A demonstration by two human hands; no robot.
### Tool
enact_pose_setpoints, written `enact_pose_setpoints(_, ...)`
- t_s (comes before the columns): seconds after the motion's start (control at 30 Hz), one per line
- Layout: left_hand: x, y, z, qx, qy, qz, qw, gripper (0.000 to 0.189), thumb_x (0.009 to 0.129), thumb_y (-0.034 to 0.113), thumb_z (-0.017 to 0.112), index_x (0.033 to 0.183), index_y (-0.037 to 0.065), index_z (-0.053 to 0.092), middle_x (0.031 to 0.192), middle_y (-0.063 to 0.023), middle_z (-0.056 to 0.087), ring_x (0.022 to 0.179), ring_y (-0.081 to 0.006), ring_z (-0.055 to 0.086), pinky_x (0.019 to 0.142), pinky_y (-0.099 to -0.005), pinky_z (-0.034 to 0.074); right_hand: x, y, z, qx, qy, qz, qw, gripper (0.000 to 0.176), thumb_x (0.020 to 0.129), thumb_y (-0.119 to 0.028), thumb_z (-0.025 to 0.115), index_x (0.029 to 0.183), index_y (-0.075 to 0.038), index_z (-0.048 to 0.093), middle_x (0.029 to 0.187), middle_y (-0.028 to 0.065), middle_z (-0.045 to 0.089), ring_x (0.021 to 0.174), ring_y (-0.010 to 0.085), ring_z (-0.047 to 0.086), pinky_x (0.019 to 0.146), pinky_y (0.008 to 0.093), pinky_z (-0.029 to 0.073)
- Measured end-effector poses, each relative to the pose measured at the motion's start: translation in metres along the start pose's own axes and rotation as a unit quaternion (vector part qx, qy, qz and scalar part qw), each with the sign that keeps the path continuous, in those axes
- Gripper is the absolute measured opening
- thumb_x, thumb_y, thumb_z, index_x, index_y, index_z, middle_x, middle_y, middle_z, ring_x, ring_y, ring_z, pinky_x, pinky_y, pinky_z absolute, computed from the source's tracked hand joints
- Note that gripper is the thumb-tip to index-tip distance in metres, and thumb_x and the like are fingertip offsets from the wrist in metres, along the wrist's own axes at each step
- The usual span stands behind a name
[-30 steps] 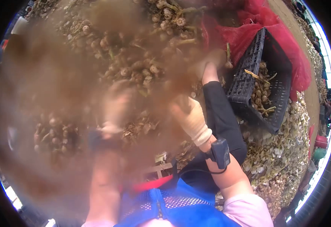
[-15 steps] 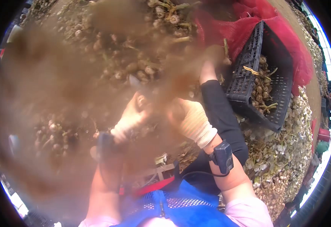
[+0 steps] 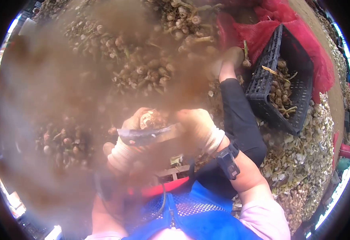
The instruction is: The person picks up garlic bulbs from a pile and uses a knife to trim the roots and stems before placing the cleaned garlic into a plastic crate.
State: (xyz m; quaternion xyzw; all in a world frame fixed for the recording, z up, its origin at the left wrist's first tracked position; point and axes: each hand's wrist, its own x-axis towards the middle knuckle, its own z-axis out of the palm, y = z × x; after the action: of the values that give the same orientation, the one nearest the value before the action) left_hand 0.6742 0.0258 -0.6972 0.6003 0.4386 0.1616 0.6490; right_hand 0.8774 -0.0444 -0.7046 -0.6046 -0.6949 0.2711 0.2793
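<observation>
My left hand (image 3: 132, 122), in a pale work glove, is closed around a garlic bulb (image 3: 148, 119) whose pale face shows above the fingers. My right hand (image 3: 197, 123), gloved too, grips a knife (image 3: 140, 137); its fingers are partly blurred by a brown smear over the view. The blade points left, lying across the front of my left hand just below the bulb. Behind both hands spreads a heap of garlic bulbs (image 3: 143, 74) with stems.
A black plastic crate (image 3: 259, 86) tilts at the right with garlic inside, against a red mesh bag (image 3: 323, 68). My leg (image 3: 241, 116) stretches between my right hand and the crate. Pale garlic skins and trimmings (image 3: 299, 160) pile up at the right.
The knife blade has swung from beyond my left hand to across its near side. The garlic bulb now shows more clearly, and the view has shifted slightly.
</observation>
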Motion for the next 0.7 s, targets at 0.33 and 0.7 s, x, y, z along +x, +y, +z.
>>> enact_pose_setpoints(0.33,-0.025,0.022,0.003,-0.085,-0.160,-0.102,0.978,0.062,0.069,0.013,0.079,0.123,0.002,0.052,0.098,-0.0075,0.065,0.080,-0.0140,0.066,0.073,-0.0284,0.054,0.000,0.057,0.031,0.019,-0.010,-0.074,0.997,0.010,0.076,-0.016,0.063,0.085,-0.011,0.060,0.073,0.0116,0.063,0.070,0.0342,0.064,0.064,0.0431,0.052)
enact_pose_setpoints(0.7,-0.018,0.013,-0.026,-0.264,-0.094,0.126,0.952,0.084,0.079,0.011,0.075,0.149,0.006,0.028,0.119,-0.0050,0.054,0.098,-0.0091,0.054,0.087,-0.0222,0.045,0.008,0.039,0.017,0.184,0.042,0.094,0.977,0.019,0.075,-0.012,0.071,0.091,-0.007,0.062,0.072,0.0151,0.063,0.068,0.0354,0.064,0.062,0.0387,0.050)
